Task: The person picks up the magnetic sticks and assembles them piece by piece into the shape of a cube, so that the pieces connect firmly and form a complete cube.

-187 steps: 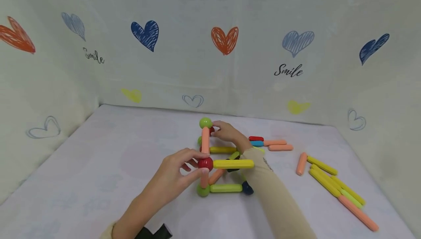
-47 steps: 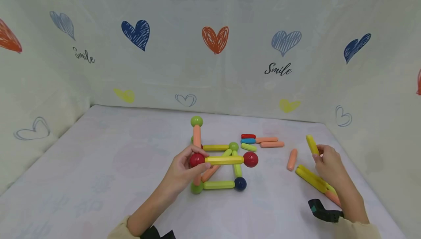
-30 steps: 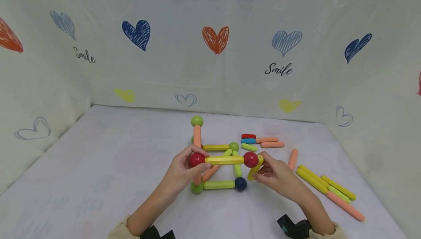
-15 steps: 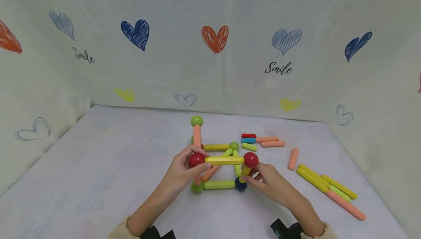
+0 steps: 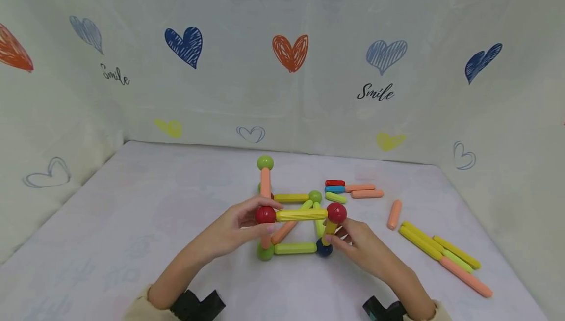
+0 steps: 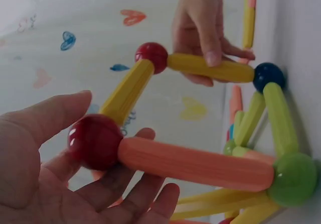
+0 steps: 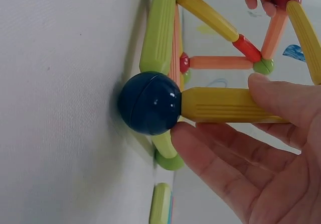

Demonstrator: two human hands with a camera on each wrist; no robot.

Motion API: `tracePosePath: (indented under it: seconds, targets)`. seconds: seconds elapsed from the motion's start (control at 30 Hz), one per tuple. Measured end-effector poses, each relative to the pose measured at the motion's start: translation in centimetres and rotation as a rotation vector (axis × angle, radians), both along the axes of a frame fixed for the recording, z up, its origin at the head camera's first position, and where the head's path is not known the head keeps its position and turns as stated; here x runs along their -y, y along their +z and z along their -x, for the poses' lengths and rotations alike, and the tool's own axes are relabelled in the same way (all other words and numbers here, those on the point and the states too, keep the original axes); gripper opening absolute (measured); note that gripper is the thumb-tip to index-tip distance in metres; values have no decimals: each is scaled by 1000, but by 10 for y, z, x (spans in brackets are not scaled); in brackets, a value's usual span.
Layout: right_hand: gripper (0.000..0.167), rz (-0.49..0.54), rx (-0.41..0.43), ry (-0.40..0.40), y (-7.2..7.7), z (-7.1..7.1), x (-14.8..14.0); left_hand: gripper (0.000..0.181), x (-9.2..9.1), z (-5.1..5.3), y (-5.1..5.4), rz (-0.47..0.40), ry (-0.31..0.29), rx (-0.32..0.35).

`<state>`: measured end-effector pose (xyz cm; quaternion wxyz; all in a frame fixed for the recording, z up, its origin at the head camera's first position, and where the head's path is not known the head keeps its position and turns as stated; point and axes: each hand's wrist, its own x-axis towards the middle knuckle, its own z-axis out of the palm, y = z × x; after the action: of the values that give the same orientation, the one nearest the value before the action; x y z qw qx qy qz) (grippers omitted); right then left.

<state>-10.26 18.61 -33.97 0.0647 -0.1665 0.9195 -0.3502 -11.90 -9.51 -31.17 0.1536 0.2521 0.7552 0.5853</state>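
A toy frame of coloured rods and balls stands mid-table. My left hand is around its near left red ball; in the left wrist view the thumb is spread apart from this ball and the fingers lie behind it. A yellow crossbar rod links it to another red ball. Beneath that second ball, my right hand pinches an upright yellow rod, whose lower end meets the dark blue ball. An upright coral rod runs from the left red ball to a green ball.
Yellow, lime and coral rods lie at the right of the white table. A single coral rod lies nearer the frame. Behind are short red, blue and lime rods beside two coral ones. A heart-printed cloth hangs behind.
The right hand took a yellow rod from the right-hand pile and brought it upright between the right red ball and dark blue ball. The left hand has just loosened and drawn slightly left.
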Motion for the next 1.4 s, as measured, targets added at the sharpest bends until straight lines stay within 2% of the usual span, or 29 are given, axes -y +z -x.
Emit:
tracePosePath:
  seconds: [0.07,0.13,0.33,0.43,0.6,0.73,1.0,1.07,1.17,1.3,1.4]
  targets:
    - [26,-2,3,-9,-1,0,2,35,6,1,3,19,-20,-29]
    - [26,1,4,-16,-2,-1,4,35,10,2,5,36,-4,-50]
    - [33,-17,-60,-75,-8,-2,13,37,13,3,8,98,104,-102]
    - [34,-16,-77,-117,-10,-2,16,38,14,3,8,119,138,-100]
    - [28,-44,-50,-134,-8,0,14,39,17,3,9,126,127,-89]
    - [28,-86,-39,-128,-6,3,2,40,16,4,9,122,128,-76]
    - [32,-118,-79,-211,-7,13,-32,36,13,4,8,107,129,-85]
    - [34,-107,-74,-216,-9,16,-38,36,13,4,8,115,130,-91]
    - [37,-96,-23,-225,-14,24,-40,36,12,3,8,125,124,-107]
    - [41,-121,33,-281,-20,40,-33,36,11,2,8,123,116,-120]
    - [43,-144,41,-326,-22,55,-27,36,10,2,8,121,119,-123]
